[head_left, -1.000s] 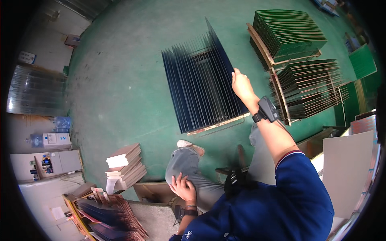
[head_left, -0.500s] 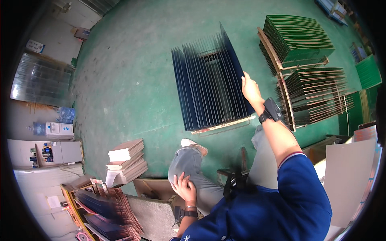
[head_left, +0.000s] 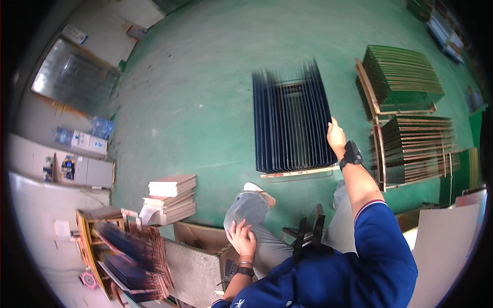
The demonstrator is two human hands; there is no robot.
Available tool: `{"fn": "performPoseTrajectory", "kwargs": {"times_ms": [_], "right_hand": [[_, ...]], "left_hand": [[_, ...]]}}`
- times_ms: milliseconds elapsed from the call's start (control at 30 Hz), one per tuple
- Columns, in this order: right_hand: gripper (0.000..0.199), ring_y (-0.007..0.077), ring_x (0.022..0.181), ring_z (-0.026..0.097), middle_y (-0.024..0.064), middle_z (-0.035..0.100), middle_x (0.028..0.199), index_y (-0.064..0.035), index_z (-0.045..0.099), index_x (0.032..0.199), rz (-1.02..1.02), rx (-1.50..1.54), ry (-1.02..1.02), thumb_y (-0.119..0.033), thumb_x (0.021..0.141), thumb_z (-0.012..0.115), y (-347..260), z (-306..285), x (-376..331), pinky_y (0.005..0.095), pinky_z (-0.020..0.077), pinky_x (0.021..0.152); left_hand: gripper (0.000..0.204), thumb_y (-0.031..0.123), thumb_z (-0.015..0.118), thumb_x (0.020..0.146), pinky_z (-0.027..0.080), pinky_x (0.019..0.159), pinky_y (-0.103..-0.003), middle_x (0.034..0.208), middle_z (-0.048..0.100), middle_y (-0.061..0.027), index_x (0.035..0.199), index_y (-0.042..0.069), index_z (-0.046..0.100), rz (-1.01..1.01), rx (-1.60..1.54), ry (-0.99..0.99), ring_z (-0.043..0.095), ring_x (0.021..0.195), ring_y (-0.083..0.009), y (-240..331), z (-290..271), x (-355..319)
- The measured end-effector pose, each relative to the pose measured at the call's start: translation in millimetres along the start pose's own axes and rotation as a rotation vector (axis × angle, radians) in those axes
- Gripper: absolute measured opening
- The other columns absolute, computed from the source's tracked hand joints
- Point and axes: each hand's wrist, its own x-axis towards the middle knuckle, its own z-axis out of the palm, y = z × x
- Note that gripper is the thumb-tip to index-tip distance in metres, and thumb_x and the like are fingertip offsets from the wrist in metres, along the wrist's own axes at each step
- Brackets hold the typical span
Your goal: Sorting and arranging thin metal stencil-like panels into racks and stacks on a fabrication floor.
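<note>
A rack of thin dark blue panels (head_left: 292, 128) stands on the floor ahead of me, the panels upright side by side with their far edges blurred. My right hand (head_left: 336, 137) is at the near right edge of the rightmost panel (head_left: 322, 105), its fingers closed at that edge; the thumb side is partly hidden. Resting on my left thigh (head_left: 239, 209), my left hand (head_left: 241, 237) holds nothing, and its fingers are spread apart. Both wrists carry black straps.
Green boards (head_left: 405, 77) and brown-edged boards (head_left: 418, 146) stand in racks to the right. At left, a stack of pale boards (head_left: 172, 197) sits on the floor beside a grey bench top (head_left: 192, 267). More dark panels (head_left: 136, 256) lean in a yellow frame. A grey sheet (head_left: 444, 246) stands at lower right.
The whole view has shifted, so the rack appears farther right and lower. The rightmost panel, which rose above the others, now lines up with them. My left hand stays on my thigh.
</note>
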Motion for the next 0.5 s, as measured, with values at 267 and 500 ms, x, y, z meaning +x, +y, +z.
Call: {"fn": "performPoseTrajectory", "kwargs": {"times_ms": [267,500], "right_hand": [[0.032,0.0464,0.083,0.056,0.0301,0.058,0.084,0.0015,0.047,0.112,-0.115,-0.004,0.039,-0.022,0.092,0.037,28,11,12,0.0511,0.0454,0.072],[0.028,0.0455,0.074,0.057,0.0297,0.058,0.077,0.0010,0.048,0.110,-0.215,-0.076,0.192,-0.019,0.092,0.040,62,38,21,0.0495,0.0475,0.063]], "left_hand": [[0.017,0.010,0.055,0.071,0.017,0.104,-0.051,0.112,0.058,0.0026,0.082,0.016,0.065,-0.057,0.004,-0.036,0.038,0.122,-0.0264,2,-4,-1],[0.015,0.015,0.057,0.069,0.016,0.105,-0.052,0.110,0.057,0.0047,0.080,0.018,0.065,-0.058,0.071,-0.080,0.038,0.121,-0.0253,3,3,3]]}}
